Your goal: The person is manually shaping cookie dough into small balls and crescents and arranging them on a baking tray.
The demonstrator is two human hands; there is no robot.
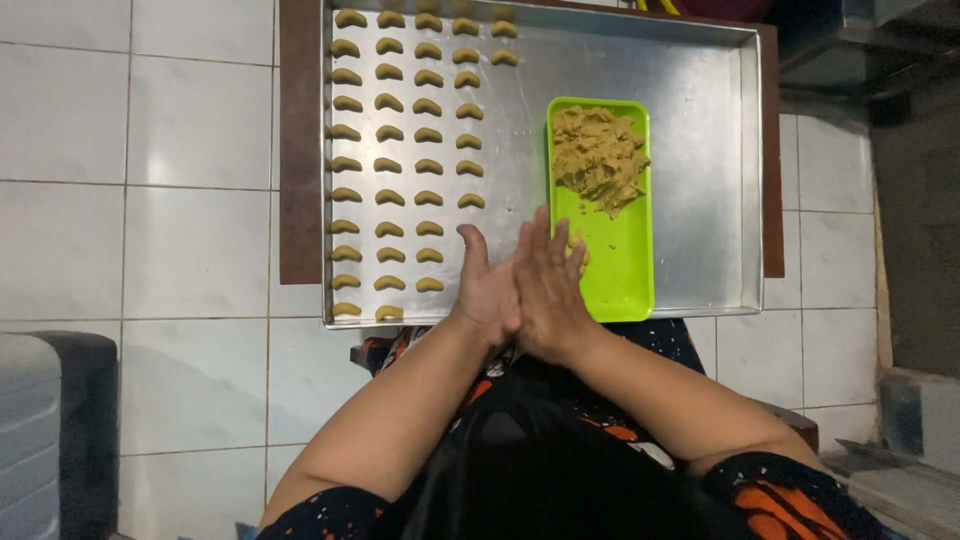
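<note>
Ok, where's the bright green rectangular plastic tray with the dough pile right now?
In the head view, the green tray lies inside the large metal baking sheet, right of the rows of crescent-shaped dough pieces, just beyond the pressed-together hands.

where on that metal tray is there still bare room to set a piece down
Bare metal lies on the baking tray right of the green tray, above its dough pile, and between it and the shorter crescent rows. The left columns are packed. The left hand and right hand cover the near edge.
</note>
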